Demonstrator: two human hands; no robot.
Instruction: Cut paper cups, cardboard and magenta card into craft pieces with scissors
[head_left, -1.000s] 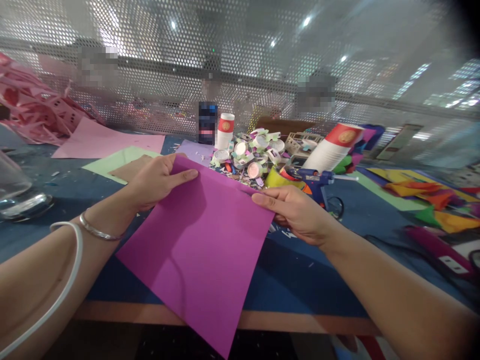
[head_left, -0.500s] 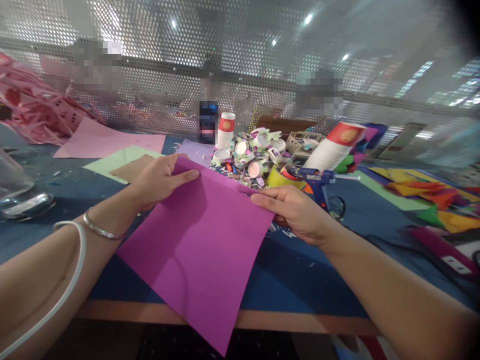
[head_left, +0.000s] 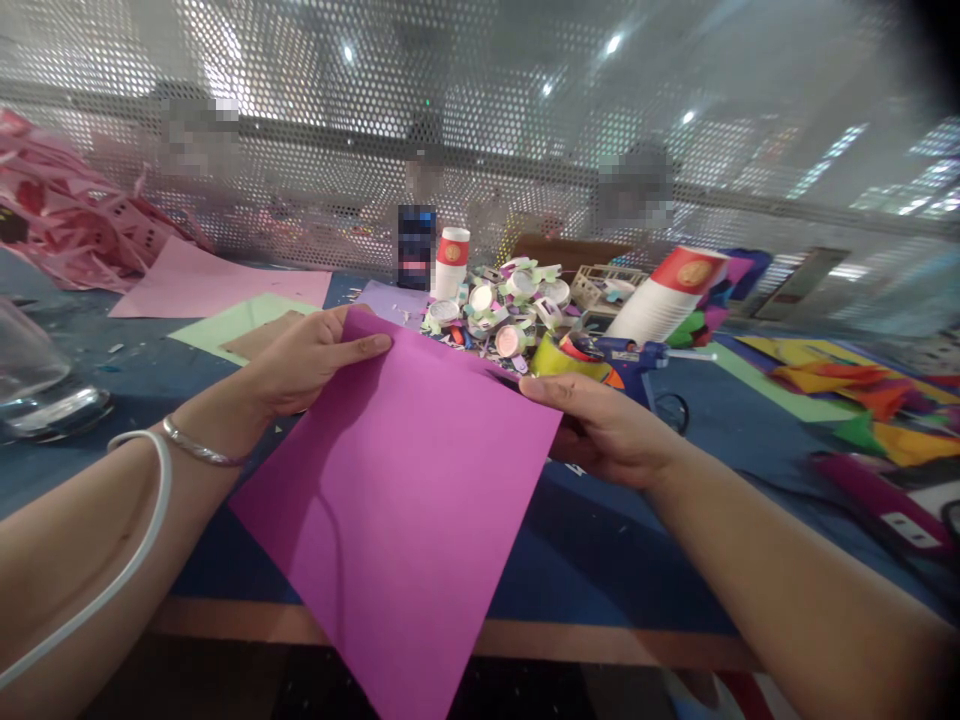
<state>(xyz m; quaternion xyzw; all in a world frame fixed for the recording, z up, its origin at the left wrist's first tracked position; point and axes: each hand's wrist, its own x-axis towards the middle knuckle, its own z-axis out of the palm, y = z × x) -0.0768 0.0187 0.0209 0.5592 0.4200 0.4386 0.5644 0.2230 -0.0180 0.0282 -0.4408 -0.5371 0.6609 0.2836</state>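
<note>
A sheet of magenta paper hangs between my two hands, over the table's front edge. My left hand pinches its far left corner, thumb on top and fingers beneath. At the far right corner, my right hand is closed on the sheet, its thumb along the edge. A small dark notch or fold shows in the paper's far edge beside the right thumb; I cannot tell which. The right fingers are partly hidden under the sheet. Just beyond my right hand lie a blue glue gun and a yellow-green tape roll.
Beyond the sheet is a pile of paper-trimmed rings. Stacked paper cups stand upright and lean near it. Pink and green sheets lie left, a clear container nearer. Coloured scraps lie right.
My right hand has shifted slightly right and nearer, and the sheet's right corner has come with it. The paper looks brighter and hangs a little lower. My left hand has barely moved.
</note>
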